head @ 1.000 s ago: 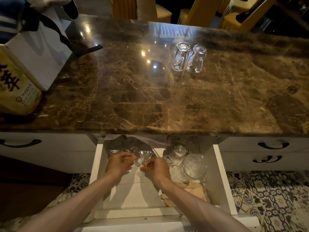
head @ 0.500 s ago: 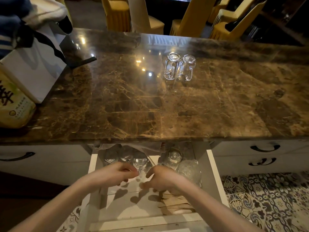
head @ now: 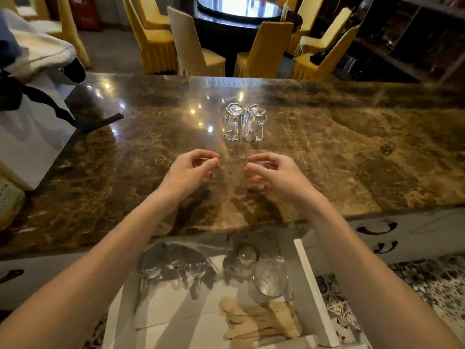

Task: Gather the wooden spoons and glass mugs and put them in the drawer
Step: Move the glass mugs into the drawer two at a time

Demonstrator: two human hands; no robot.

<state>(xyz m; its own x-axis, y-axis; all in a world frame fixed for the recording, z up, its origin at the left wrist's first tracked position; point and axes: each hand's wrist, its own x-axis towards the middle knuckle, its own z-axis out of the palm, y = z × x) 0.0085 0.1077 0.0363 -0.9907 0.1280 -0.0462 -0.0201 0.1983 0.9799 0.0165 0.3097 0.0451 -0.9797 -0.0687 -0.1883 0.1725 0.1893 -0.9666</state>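
Blurring into shadow under the table (head: pixel 125 172) edge, glassware at the back of the open drawer (head: pixel 312 298), too dim to count; lying nearer its front, a glass mug (head: pixel 269 280) on its side beside heaped wooden spoons (head: pixel 261 321); hovering over the table, left hand (head: pixel 191 172) and right hand (head: pixel 274 175), fingers loosely curled, holding nothing, near two upturned glass mugs (head: pixel 245 122).

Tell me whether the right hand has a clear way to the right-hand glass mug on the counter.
Probably yes. The right hand hovers over bare counter just short of the mug, with nothing between them; the second mug stands close on its left.
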